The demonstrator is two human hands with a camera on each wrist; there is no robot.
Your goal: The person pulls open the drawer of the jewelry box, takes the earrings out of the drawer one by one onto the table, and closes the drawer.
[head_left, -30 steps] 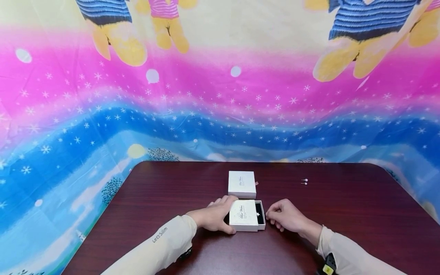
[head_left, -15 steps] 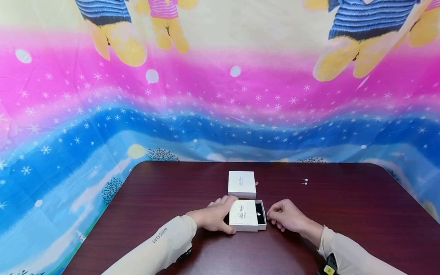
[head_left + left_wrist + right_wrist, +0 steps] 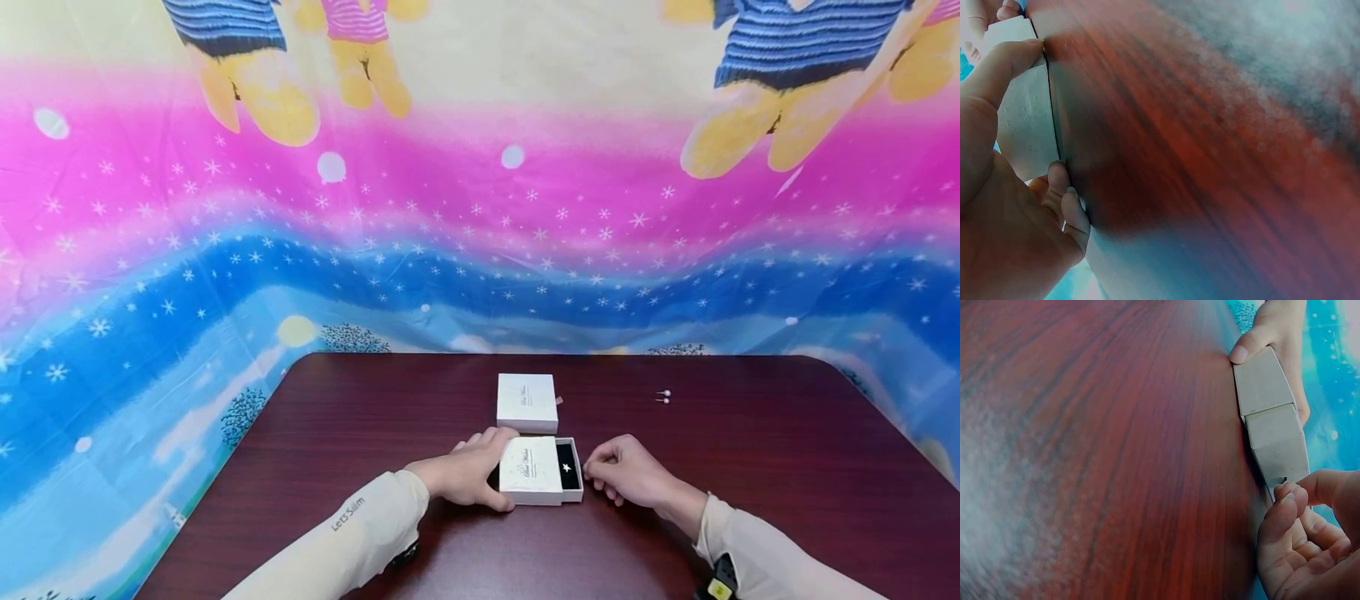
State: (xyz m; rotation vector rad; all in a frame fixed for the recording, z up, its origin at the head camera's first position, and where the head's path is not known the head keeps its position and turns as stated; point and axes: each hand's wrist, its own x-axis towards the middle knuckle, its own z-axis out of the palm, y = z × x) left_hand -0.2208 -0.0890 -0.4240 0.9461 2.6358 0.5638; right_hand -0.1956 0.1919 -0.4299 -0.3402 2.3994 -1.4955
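A small white jewelry box [image 3: 529, 471] with dark script on its lid lies in front of me, its drawer [image 3: 573, 496] slid partly out to the right. On the drawer's black lining sits a small silver star-shaped piece [image 3: 566, 468]. My left hand [image 3: 467, 477] grips the box sleeve from the left, thumb along the near side, other fingers at the back. At the drawer's end, the fingertips of my right hand [image 3: 632, 473] pinch together beside a small slot in the drawer front [image 3: 1282, 479]; the pull tab between them is mostly hidden.
Behind it stands a second white box [image 3: 527, 402] with a short pinkish ribbon tab [image 3: 559, 401] on its right. Two pearl-headed earrings [image 3: 666, 393] lie farther right on the dark red wooden table [image 3: 405, 383]. A printed cloth [image 3: 465, 208] hangs behind the table.
The drawer has slid slightly farther out to the right, together with my right hand. More black lining shows, and the star has shifted right. My left hand stays put on the sleeve.
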